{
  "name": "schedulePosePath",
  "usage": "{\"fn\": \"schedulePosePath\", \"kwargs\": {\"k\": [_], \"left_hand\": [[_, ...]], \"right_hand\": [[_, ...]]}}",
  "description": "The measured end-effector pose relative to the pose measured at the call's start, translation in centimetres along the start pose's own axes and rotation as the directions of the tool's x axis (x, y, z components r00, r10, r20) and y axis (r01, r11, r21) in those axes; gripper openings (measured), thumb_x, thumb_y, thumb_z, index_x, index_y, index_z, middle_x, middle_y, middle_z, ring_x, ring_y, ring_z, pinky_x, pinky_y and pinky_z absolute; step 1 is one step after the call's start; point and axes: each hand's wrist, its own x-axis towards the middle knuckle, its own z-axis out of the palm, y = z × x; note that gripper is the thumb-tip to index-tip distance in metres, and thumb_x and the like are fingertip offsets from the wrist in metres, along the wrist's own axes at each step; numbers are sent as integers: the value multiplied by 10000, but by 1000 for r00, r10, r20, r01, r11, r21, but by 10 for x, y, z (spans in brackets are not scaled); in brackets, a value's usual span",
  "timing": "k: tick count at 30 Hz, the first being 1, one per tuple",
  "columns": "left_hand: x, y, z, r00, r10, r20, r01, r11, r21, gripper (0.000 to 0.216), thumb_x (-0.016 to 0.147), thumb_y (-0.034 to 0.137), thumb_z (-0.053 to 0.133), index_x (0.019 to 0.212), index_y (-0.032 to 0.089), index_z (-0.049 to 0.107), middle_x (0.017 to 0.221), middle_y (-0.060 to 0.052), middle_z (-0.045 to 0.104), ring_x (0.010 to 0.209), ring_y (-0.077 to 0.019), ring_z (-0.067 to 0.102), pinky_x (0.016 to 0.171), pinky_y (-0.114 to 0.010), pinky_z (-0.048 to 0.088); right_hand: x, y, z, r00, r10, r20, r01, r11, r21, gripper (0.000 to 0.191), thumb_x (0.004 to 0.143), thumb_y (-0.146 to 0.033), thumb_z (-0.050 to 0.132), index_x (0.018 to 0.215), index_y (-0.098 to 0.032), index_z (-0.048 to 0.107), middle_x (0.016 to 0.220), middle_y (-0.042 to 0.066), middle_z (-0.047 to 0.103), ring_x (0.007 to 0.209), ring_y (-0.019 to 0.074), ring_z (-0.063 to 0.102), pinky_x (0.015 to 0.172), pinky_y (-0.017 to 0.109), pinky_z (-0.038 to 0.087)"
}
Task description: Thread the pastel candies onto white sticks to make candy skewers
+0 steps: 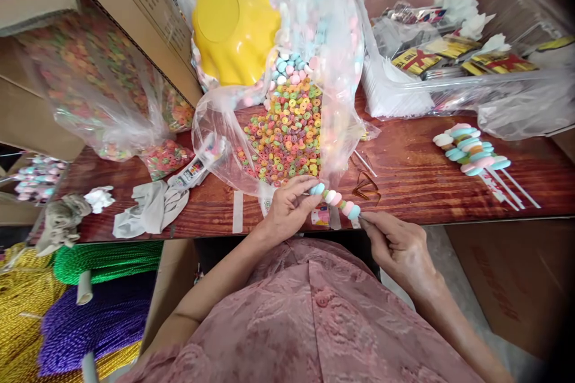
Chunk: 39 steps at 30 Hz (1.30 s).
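Evidently both hands are on one skewer (336, 199), held at a slant above the front edge of the table (417, 194). Thumb and fingertips of the left hand (290, 208) close lightly around the pale blue sweet at its upper end; how firmly they press, I cannot tell. The right hand (399, 245) pinches the opposite end, just past the last blue sweet, its fingers nearly together and hiding most of the stick there. Between the hands, small rings alternate with white and pink sweets, touching one another.

Judging by this, the step is seating sweets on the stick, well along. A next move would call for a steady right pinch and gentle left fingertips, so the soft pieces slide without being squashed.

Just beyond the left hand lie loose rings (287, 137) in an open clear bag (339, 149), with pastel sweets (290, 66) behind them and a yellow bowl (238, 30), base up. Well to the right, loaded skewers (471, 151) lie grouped, near a clear tray (399, 99).
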Motion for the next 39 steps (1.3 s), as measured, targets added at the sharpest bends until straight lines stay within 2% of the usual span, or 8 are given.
{"fn": "schedulePosePath", "kwargs": {"k": [3,7,11,15,23,31,35,39], "left_hand": [[0,-1,4,985,-169,-21,161,966,-202,269,895,378,658,1053,182,752,1009,-53,736,932,-160,667,885,-309,535],[3,-2,9,925,-375,-67,309,840,-446,355,777,412,785,1050,187,755,991,-41,764,859,-152,687,845,-307,556],[7,-2,10,886,-458,-72,353,766,-537,363,702,377,837,999,183,766,916,-33,768,752,-140,684,749,-296,575],[9,-1,9,861,-504,-70,375,720,-583,351,695,359,828,975,158,757,889,-49,762,738,-152,682,687,-306,591],[5,-4,20,908,-408,-101,250,716,-652,365,770,441,781,1016,178,724,997,-58,754,871,-173,707,797,-321,588],[-4,-9,26,956,-254,-145,168,883,-438,415,908,522,614,1170,209,689,1113,-76,733,984,-186,697,939,-351,554],[-5,-3,23,971,-131,-198,94,977,-190,378,948,500,553,1103,195,715,1062,-83,736,1003,-189,677,952,-341,531],[-4,-1,23,970,-50,-239,44,999,-33,344,969,466,523,1068,207,727,1079,-73,722,1018,-188,658,980,-347,503]], "right_hand": [[0,-8,3,1000,-21,-14,20,998,-55,196,908,-90,525,989,-200,665,754,26,691,613,136,638,591,248,465],[3,-18,5,997,-74,0,73,982,-174,184,897,-80,521,942,-175,672,658,10,611,558,122,560,580,252,423],[5,-20,6,989,-144,14,142,948,-284,203,891,-85,516,964,-155,693,613,0,573,531,126,509,555,272,388],[3,-17,8,995,-97,-8,93,974,-207,195,896,-91,535,965,-168,701,646,8,612,557,123,550,574,258,421],[6,-24,15,986,118,-115,-93,975,200,169,905,-122,576,976,-214,699,779,8,723,619,119,659,601,218,520],[10,-29,20,974,185,-127,-151,960,236,153,900,-162,579,936,-213,719,765,6,741,606,122,675,595,211,548],[12,-30,19,982,156,-110,-129,967,220,171,899,-144,558,935,-218,708,759,2,734,585,116,662,582,211,541],[17,-30,17,982,148,-116,-127,977,171,176,903,-129,537,910,-216,690,735,13,721,571,122,649,557,224,520]]}}
